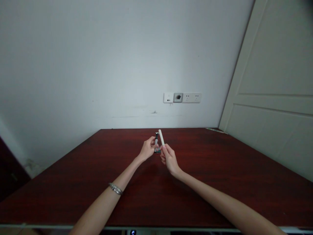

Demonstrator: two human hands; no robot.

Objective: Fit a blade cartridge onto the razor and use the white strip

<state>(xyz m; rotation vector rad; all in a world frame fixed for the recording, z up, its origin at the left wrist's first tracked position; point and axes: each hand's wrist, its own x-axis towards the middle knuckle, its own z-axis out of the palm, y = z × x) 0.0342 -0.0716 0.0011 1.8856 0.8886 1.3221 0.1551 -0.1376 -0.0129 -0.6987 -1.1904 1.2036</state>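
Note:
My left hand [147, 149] is closed around a small upright object [156, 141] with a dark top and a pale body, whose base rests on or just above the dark red table [97, 182]. My right hand [168, 159] pinches a white cylindrical stick or cap [161, 137], held upright and tilted slightly left, right beside the small object. The two hands almost touch at the middle of the table. A silver bracelet [115, 188] sits on my left forearm.
Behind the table is a white wall with a row of sockets and switches [182, 97]. A cream panelled door [276, 98] stands at the right. The table's near edge [49, 226] runs along the bottom.

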